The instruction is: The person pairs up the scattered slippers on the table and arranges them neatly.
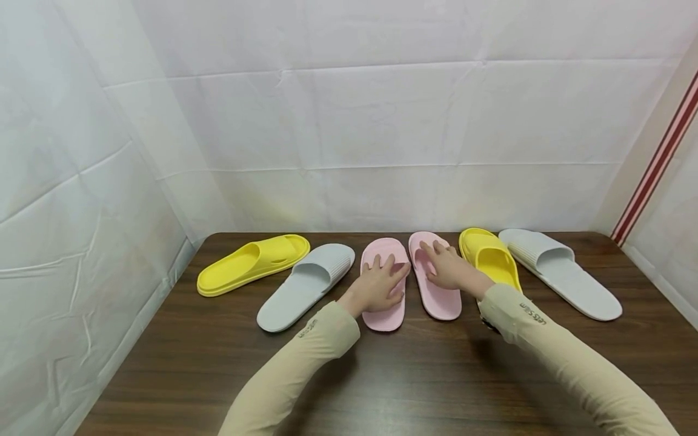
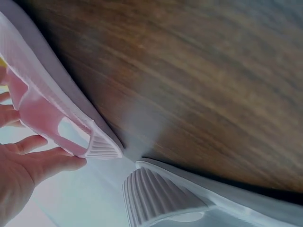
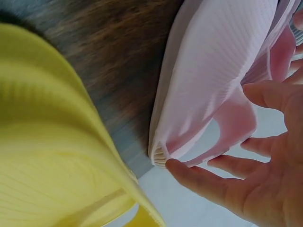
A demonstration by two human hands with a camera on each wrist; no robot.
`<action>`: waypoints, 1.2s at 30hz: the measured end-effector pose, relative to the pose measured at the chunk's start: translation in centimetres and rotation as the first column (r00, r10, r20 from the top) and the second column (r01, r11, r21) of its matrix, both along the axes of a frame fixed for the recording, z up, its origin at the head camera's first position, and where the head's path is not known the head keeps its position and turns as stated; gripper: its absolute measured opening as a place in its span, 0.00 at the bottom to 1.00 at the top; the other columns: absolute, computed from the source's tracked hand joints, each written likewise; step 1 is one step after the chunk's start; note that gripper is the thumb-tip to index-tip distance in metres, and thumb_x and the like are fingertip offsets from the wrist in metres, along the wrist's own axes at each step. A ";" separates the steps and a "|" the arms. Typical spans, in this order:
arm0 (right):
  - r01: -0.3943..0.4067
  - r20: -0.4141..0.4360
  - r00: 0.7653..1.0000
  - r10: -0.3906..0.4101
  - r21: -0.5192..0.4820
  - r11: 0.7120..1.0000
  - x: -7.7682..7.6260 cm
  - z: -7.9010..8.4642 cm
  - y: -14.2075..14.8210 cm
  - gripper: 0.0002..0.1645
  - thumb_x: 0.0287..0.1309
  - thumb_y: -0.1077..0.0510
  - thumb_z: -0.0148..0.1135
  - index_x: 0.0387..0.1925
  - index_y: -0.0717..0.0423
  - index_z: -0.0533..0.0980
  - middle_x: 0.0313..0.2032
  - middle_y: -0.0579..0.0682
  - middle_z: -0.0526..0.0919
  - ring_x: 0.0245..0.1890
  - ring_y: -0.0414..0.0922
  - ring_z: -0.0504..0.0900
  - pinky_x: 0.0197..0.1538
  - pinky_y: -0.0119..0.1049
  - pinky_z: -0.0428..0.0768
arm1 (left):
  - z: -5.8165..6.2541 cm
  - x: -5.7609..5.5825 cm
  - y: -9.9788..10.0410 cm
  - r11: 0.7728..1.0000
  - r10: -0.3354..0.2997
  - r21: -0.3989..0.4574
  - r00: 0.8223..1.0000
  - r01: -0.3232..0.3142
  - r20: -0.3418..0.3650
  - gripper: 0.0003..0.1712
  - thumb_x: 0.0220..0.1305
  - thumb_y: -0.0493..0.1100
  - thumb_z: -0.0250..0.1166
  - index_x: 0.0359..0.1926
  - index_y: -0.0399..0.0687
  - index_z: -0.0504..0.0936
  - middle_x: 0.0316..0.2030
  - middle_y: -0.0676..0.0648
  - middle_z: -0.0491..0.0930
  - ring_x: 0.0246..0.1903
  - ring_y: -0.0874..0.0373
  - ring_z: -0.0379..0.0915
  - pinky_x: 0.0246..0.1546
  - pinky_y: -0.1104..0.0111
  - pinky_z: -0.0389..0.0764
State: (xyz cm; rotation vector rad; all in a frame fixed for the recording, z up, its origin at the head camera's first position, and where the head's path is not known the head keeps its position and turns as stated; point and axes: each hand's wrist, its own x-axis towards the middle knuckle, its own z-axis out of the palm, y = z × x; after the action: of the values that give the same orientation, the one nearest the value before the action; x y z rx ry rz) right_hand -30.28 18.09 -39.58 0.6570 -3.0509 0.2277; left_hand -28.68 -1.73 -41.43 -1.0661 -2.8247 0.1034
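resting loosely splayed over the left pale-pink moulded slide slipper (image 1: 389,320) in the head view, the left hand (image 1: 375,289) has its fingers unclenched; the right hand (image 1: 446,267), likewise spread, lies over the right pale-pink moulded slide slipper (image 1: 446,307). outward from the left fingers come a white slide slipper with a ribbed strap (image 1: 297,293), then a smooth bright-yellow slide slipper (image 1: 234,271). beside the right fingers is a second bright-yellow slipper (image 1: 498,266), partly behind the forearm, and beyond it a second white ribbed slipper (image 1: 583,290). all stand on a dark-brown wood-grain table (image 1: 409,375).

in the left wrist view, the spread left fingers touch the pink strap's edge, the white ribbed strap lying near the lowest fingertip.

in the right wrist view, the right fingertips touch their pink strap, relaxed and apart; across from them, a yellow slipper fills the side.
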 end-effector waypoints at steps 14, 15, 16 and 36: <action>0.005 0.056 0.998 -0.004 -0.027 1.000 0.0 -0.1 -0.7 0.38 0.50 0.57 0.58 0.60 0.64 0.54 0.58 0.77 0.57 0.53 0.76 0.60 0.52 0.63 0.65 | 0.0 -1.0 0.3 0.998 0.056 0.032 0.996 -0.059 0.073 0.36 0.59 0.57 0.50 0.67 0.60 0.52 0.64 0.41 0.56 0.60 0.36 0.56 0.54 0.46 0.64; 0.004 0.059 0.998 -0.002 -0.025 1.000 0.1 0.0 -0.7 0.38 0.51 0.57 0.58 0.60 0.65 0.54 0.58 0.78 0.56 0.54 0.76 0.60 0.53 0.64 0.63 | -0.1 -1.1 0.4 0.998 0.058 0.035 0.995 -0.061 0.078 0.36 0.59 0.57 0.50 0.67 0.60 0.52 0.64 0.41 0.55 0.60 0.36 0.56 0.54 0.46 0.64; 0.003 0.062 0.998 -0.001 -0.025 1.000 0.1 0.0 -0.7 0.38 0.51 0.57 0.58 0.60 0.66 0.54 0.58 0.78 0.56 0.54 0.77 0.59 0.54 0.64 0.62 | -0.1 -1.2 0.4 0.997 0.061 0.037 0.994 -0.064 0.085 0.36 0.59 0.57 0.50 0.67 0.60 0.52 0.64 0.41 0.55 0.61 0.36 0.55 0.55 0.46 0.64; 0.037 0.083 0.996 -0.036 -0.019 0.999 0.1 0.3 -0.8 0.39 0.52 0.56 0.57 0.60 0.69 0.54 0.59 0.79 0.54 0.56 0.76 0.56 0.57 0.63 0.59 | 0.1 -2.3 0.8 0.996 0.044 0.075 0.990 -0.055 0.137 0.37 0.59 0.58 0.51 0.67 0.60 0.52 0.66 0.42 0.51 0.63 0.35 0.50 0.58 0.45 0.59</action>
State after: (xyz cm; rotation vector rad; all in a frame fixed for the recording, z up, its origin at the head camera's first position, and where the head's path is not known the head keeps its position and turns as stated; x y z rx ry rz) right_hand -30.18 17.28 -39.28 0.6050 -3.1314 0.2917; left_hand -31.00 -0.95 -41.36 -1.0240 -2.9480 -0.0784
